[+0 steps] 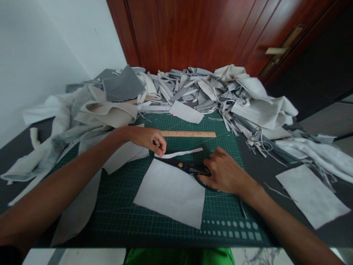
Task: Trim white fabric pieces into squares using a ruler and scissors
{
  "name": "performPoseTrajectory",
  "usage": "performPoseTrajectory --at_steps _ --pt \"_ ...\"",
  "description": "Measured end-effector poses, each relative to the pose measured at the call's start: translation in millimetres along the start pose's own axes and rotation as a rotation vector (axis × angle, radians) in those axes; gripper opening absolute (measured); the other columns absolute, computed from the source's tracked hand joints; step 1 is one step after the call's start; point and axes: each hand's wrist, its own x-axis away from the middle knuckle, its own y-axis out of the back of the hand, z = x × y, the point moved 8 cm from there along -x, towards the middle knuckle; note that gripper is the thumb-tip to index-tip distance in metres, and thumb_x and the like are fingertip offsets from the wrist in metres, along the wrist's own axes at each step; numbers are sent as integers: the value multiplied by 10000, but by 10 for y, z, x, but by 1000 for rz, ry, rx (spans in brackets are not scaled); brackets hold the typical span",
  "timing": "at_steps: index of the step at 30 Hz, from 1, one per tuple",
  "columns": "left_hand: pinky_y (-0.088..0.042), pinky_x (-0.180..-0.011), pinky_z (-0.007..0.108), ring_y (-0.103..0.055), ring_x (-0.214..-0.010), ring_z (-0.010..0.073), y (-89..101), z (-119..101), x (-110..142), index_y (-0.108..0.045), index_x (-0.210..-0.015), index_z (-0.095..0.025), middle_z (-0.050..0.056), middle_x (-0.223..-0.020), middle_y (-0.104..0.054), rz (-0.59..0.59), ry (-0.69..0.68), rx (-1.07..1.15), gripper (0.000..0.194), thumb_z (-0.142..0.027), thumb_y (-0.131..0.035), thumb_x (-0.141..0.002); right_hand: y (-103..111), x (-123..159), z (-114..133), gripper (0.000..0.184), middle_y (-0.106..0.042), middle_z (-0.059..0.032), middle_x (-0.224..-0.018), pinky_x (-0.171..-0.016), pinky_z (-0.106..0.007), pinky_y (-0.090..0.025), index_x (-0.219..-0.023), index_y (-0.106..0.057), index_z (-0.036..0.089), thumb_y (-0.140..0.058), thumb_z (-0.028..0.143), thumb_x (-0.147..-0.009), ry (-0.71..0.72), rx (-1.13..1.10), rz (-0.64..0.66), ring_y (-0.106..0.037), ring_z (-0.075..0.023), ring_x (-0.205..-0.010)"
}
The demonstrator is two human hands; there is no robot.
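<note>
My right hand (pixel 222 170) is wrapped round the handles of black scissors (pixel 180 165), whose blades point left along the top edge of a whitish fabric square (pixel 172 193). A narrow white strip (pixel 184 152) lies just above the blades, curving up to the right. My left hand (pixel 150 140) has its fingers curled in a pinch at the strip's left end, near the scissor tips. How firmly those fingers hold the strip is partly hidden. Beneath everything lies a green cutting mat (pixel 118 206) with grid lines.
A wooden ruler (pixel 190 134) and a small white fabric piece (pixel 186 112) lie beyond my hands. Grey and white scraps (pixel 179 86) heap along the back, with larger cloths (pixel 82 114) left and a cut piece (pixel 311 195) right. A wooden door (pixel 193 33) stands behind.
</note>
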Motion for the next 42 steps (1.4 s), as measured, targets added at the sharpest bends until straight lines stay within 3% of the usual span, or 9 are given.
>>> performPoseTrajectory --at_steps 18,24,42 --pt "-438 -655 173 -622 -700 130 14 -84 3 -776 -853 -179 20 -788 -733 -42 -15 -10 153 -317 -721 -891 -12 -3 -21 455 -680 -65 -639 -845 -385 -290 -720 -716 158 -564 513 -961 -7 33 20 -530 -189 -610" --pt "-400 -593 176 -578 -664 131 -18 -138 46 -789 -880 -187 5 -760 -711 -24 35 -72 158 -335 -790 -825 -16 13 -33 447 -666 -56 -627 -833 -383 -290 -701 -706 174 -567 513 -957 -15 21 -6 -510 -189 -603" --pt "-419 -635 188 -575 -680 141 -66 -206 10 -755 -838 -178 18 -759 -676 -7 -3 -138 136 -285 -698 -899 11 47 8 458 -692 -78 -634 -846 -395 -301 -710 -746 160 -610 523 -956 3 132 -24 -579 -215 -654"
